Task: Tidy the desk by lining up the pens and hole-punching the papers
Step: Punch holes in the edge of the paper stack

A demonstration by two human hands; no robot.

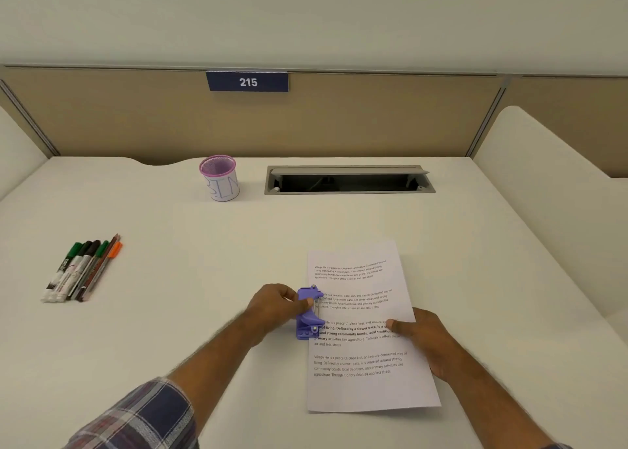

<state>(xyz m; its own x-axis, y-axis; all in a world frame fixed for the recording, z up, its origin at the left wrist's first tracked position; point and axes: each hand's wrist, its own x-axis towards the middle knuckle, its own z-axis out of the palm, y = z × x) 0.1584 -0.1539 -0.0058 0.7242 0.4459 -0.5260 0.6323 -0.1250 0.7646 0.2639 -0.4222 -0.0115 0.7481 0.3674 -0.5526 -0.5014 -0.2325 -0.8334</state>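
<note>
Plaid in blue, red and white, a shirt sleeve (146, 418) fills the lower left corner of the head view, and from it the left forearm reaches out over the white desk top (204, 261). At its end the left hand (272, 307) grips a purple plastic hole punch (307, 312): the fingers curl over the punch's far side and the thumb lies across its top, near the lever. The punch sits on the left long edge of a white printed sheet of paper (363, 333), with that edge pushed into its slot about halfway down the page. Four blocks of black text run across the sheet, which lies slightly turned on the desk.

On the other side, the right hand (424, 339) holds the sheet at its right edge; the thumb lies flat on top of the page, pointing toward the punch, while the fingers go under or behind the paper, so how far they are curled cannot be told.

Well to the left, a row of markers and pens (81, 268) lies side by side and touching, caps pointing away: green, black, green again and orange caps show. Toward the back stands a pink wire-mesh cup with a white paper label (220, 178), handwritten in blue. Just beside it to the right, a grey cable hatch (346, 180) is set into the desk with its flap open. Behind, a tan partition panel (339, 118) carries a dark blue plate reading 215 (247, 81).
</note>
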